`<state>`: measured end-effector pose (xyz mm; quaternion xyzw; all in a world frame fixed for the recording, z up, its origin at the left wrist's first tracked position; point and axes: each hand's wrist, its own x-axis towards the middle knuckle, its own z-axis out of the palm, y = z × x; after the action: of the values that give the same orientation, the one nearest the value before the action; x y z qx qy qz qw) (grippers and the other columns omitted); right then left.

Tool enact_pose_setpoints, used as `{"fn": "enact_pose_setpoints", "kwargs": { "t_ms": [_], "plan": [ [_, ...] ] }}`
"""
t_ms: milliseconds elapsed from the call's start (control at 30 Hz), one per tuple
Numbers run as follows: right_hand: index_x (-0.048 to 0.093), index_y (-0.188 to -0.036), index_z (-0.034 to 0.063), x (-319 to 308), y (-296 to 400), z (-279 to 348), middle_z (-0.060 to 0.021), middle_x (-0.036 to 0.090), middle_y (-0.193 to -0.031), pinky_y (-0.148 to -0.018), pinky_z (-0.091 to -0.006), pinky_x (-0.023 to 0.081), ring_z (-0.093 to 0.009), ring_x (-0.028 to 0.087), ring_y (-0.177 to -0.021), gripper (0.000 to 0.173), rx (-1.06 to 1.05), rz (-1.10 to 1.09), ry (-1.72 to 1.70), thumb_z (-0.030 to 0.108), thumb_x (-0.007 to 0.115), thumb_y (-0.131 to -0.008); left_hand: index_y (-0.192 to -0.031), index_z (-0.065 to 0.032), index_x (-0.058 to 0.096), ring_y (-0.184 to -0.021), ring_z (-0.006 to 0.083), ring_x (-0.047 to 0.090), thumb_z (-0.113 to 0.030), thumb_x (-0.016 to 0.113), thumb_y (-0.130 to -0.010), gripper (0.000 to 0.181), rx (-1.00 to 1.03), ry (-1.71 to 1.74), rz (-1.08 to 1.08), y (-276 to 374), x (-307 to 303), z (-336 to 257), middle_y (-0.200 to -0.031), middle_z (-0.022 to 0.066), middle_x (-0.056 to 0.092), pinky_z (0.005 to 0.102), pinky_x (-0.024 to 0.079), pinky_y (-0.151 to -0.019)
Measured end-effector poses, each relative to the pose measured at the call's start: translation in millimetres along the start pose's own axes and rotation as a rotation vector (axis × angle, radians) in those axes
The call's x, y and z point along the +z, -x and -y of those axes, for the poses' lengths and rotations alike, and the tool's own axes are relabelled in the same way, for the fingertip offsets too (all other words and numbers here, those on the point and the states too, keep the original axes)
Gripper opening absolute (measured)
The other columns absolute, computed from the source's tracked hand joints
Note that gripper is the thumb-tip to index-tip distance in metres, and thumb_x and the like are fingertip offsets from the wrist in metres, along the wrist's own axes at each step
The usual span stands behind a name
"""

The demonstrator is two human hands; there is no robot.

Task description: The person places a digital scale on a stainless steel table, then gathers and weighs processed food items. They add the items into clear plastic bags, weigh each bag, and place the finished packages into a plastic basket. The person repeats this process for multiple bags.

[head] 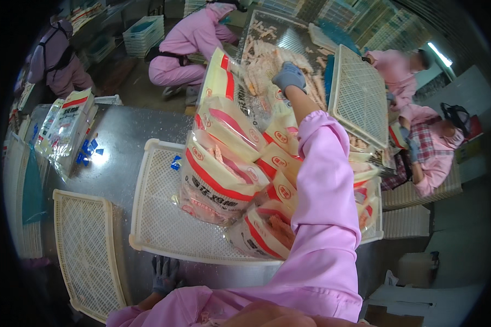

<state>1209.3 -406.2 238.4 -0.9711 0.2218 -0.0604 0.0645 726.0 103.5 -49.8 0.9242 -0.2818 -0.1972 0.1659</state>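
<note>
My right hand [290, 77], in a grey glove, reaches far forward over a heap of pale breaded food sticks [274, 61] on a metal tray. Its fingers are curled at the heap, and what lies under them is hidden. Below that arm, a white mesh plastic tray [163, 216] bears several plastic bags; one upright bag [217, 180] gapes at the top and has food inside. Another filled bag [266, 229] leans at the tray's front edge. My left hand [165, 274], also gloved, rests on the steel table [147, 122] near my body, fingers apart, holding nothing.
A second mesh tray [88, 253] lies at left. Flat printed bags [67, 126] are stacked beside small blue packets [89, 152]. A crouching person [192, 41] is beyond the table; two people work at right near an upright mesh tray [360, 94]. Another person [57, 61] stands far left.
</note>
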Motion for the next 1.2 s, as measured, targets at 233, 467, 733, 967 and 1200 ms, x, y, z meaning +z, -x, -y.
{"fn": "enact_pose_setpoints", "kwargs": {
  "t_ms": [233,467,733,967,1200],
  "plan": [
    [0.067,-0.095,-0.0005,-78,68,-68,-0.0135,0.067,-0.091,-0.067,-0.0367,0.05,-0.023,0.063,-0.073,0.041,0.26,-0.158,-0.923,0.024,0.08,-0.064,-0.143,-0.0075,0.032,-0.139,0.0452,0.01,-0.054,0.052,-0.08,0.081,-0.001,-0.093,-0.165,4,-9,-18,-0.148,0.0264,0.021,0.0621,0.001,-0.11],
    [0.061,-0.097,0.0042,-25,124,-134,-0.0087,0.064,-0.089,-0.065,-0.0329,0.052,-0.023,0.061,-0.077,0.028,0.842,-0.785,-1.515,0.012,0.074,-0.073,-0.144,-0.0089,0.032,-0.14,0.0432,0.01,-0.055,0.048,-0.083,0.078,0.019,-0.138,-0.242,-5,-1,-15,-0.149,0.0249,0.021,0.0591,0.0,-0.112],
    [0.061,-0.096,0.007,-28,135,-187,-0.0054,0.066,-0.091,-0.068,-0.0283,0.056,-0.018,0.063,-0.083,0.011,0.18,-0.937,-1.835,0.014,0.063,-0.087,-0.146,-0.0102,0.028,-0.141,0.0392,0.009,-0.055,0.047,-0.083,0.079,-0.011,-0.187,-0.224,6,-5,-18,-0.151,0.0226,0.02,0.0572,-0.001,-0.113],
    [0.056,-0.106,-0.0006,-97,172,-169,-0.0129,0.064,-0.09,-0.074,-0.0339,0.058,-0.025,0.063,-0.079,0.021,0.224,-0.708,-2.425,0.013,0.059,-0.089,-0.147,-0.011,0.025,-0.142,0.0389,0.006,-0.056,0.046,-0.083,0.081,-0.049,-0.206,-0.222,12,-1,-11,-0.151,0.0218,0.018,0.0569,-0.002,-0.113],
    [0.063,-0.1,0.0042,-139,387,-143,-0.0103,0.067,-0.1,-0.083,-0.0338,0.056,-0.022,0.065,-0.089,0.018,-0.296,-0.193,-2.469,0.012,0.065,-0.084,-0.148,-0.0117,0.023,-0.143,0.0355,0.005,-0.057,0.045,-0.084,0.082,-0.007,-0.218,-0.188,2,-4,-22,-0.153,0.0203,0.014,0.0526,-0.001,-0.114]
  ]
}}
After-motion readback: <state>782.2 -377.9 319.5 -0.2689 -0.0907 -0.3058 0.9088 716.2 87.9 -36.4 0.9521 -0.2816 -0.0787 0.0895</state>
